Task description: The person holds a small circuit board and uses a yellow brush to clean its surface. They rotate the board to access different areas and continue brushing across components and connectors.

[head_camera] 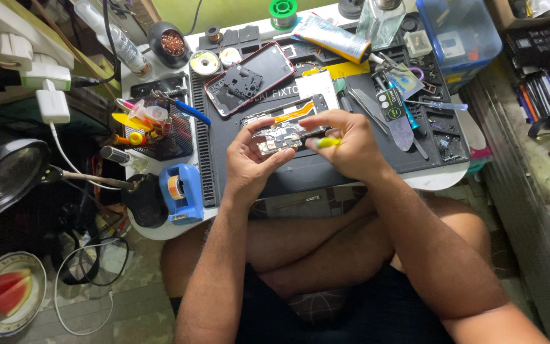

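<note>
An opened phone body point(281, 132) with bare circuit boards and an orange flex cable lies on the dark work mat point(326, 169). My left hand point(249, 159) grips its near left end, thumb and fingers around the frame. My right hand point(346, 141) holds a small screwdriver with a yellow-green handle point(327, 143), its tip against the phone's inside. A red phone back frame point(249, 78) with a loose black part on it lies farther back on the mat.
Tweezers, pry tools and a glue tube point(332, 37) lie at the mat's back. A blue tape dispenser point(183, 191) and tool holder point(154, 130) stand left. A magnifier lamp point(7, 173) hangs at left. A blue plastic bin point(459, 35) is back right. A watermelon plate point(7, 299) sits on the floor.
</note>
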